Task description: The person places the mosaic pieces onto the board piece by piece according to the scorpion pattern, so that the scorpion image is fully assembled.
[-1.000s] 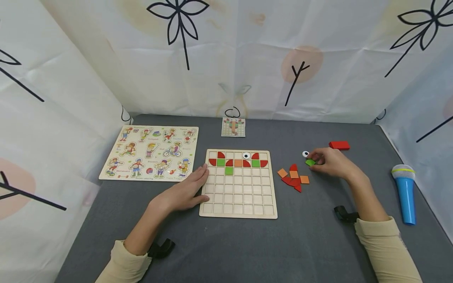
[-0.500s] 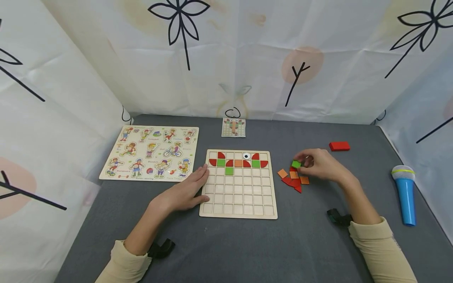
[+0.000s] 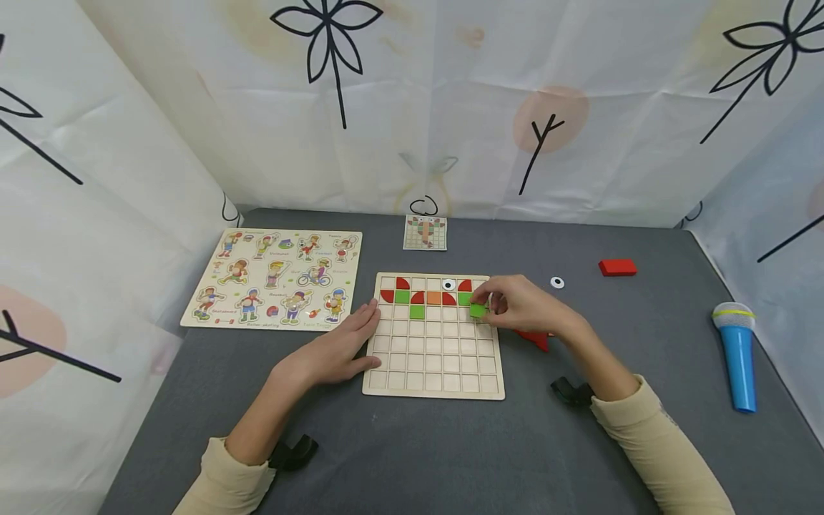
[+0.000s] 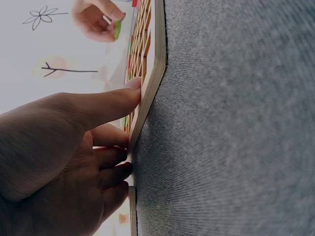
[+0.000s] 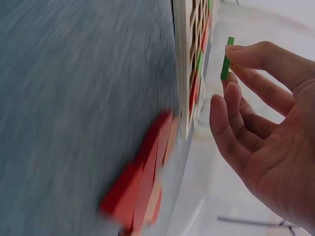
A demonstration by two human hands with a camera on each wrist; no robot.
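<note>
With the left hand, fingers loosely extended and thumb apart, touching the left edge of the wooden grid board; pinching a green square tile in the right hand, above the board's upper right, face up, slightly tilted.

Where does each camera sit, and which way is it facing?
Head: on the head, looking forward and down at the grid board; left hand, right hand and both sleeves show.
Left wrist: on that wrist, looking along the left hand toward the board's edge; the right hand shows beyond.
Right wrist: on that wrist, looking along the right hand, the only body part showing, toward the board and red pieces.
Both wrist views share the board and the pinched green tile.
</note>
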